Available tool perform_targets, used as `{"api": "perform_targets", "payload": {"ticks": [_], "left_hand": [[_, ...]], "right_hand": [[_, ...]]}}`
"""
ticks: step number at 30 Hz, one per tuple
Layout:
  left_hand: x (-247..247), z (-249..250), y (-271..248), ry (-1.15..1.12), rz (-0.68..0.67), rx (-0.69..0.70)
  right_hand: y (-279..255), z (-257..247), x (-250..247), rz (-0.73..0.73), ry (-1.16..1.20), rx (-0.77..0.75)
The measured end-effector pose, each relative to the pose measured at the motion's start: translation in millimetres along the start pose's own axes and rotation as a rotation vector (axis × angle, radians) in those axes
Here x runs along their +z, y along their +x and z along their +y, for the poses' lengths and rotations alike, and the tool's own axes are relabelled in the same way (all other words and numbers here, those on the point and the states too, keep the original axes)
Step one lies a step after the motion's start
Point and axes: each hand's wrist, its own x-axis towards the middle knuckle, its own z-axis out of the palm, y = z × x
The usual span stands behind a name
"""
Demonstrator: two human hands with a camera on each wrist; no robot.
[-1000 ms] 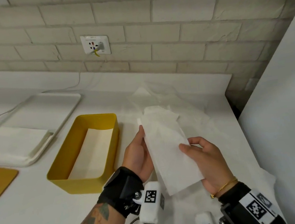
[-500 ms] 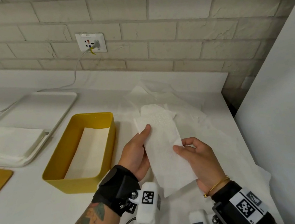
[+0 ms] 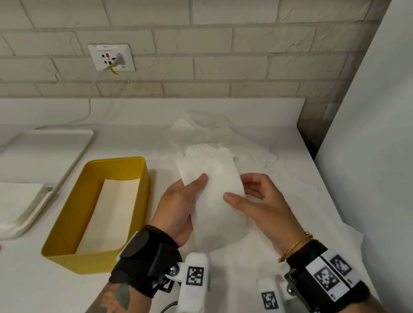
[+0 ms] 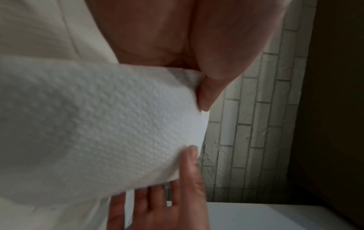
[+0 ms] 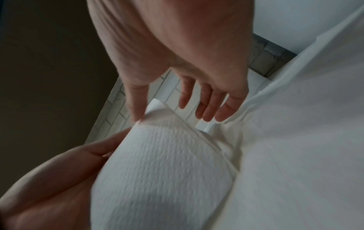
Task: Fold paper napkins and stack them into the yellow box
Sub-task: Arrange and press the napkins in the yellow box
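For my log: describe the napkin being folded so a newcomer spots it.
On the white counter below the brick wall, look right of the yellow box. The napkin is a narrow folded strip held in the left hand, the right hand touching it; unlike the loose sheets spread beneath, it is lifted off the counter.

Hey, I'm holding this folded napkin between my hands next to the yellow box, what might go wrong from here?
The left hand pinches the napkin, but the right hand has its fingers spread loose, so the fold may spring open. The napkin's far edges look uneven, so it may sit crooked in the yellow box.
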Motion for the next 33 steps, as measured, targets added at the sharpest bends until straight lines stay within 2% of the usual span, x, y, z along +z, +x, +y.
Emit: {"api": "perform_targets", "payload": {"ticks": [3, 7, 13, 15, 17, 19, 23, 27, 31, 33], "left_hand": [[5.0, 5.9, -1.9, 0.051, -0.045, 0.014], [9.7, 12.4, -0.5, 0.109, -0.031, 0.081], [1.5, 15.8, 0.7, 0.099, 0.037, 0.126], [1.1, 13.7, -0.8, 0.087, 0.044, 0.132], [3.4, 10.4, -2.1, 0.072, 0.021, 0.124], [8.1, 7.0, -2.6, 0.058, -0.024, 0.103], [17.0, 0.0, -2.6, 0.152, -0.035, 0.106], [15.9, -14.5, -3.8, 0.453, 0.128, 0.302], [23.7, -20.0, -15.1, 0.533, 0.122, 0.551], [27.2, -23.5, -21.0, 0.547, 0.116, 0.614]], "right_hand": [[4.3, -19.3, -4.4, -0.202, 0.019, 0.023], [7.5, -14.1, -0.4, -0.188, 0.026, 0.037], [-11.3, 22.9, -7.3, -0.352, -0.048, 0.222], [-12.9, 20.2, -16.9, -0.390, -0.101, 0.214], [-9.9, 7.7, -23.3, -0.379, -0.143, 0.133], [-5.7, -7.2, -23.4, -0.331, -0.083, 0.060], [2.4, -21.3, -10.2, -0.153, -0.029, -0.050], [1.9, -24.5, 0.4, -0.014, -0.066, -0.136], [-12.9, -36.1, 9.4, 0.026, -0.052, -0.312], [-21.0, -37.4, 10.9, 0.033, -0.055, -0.364]]}}
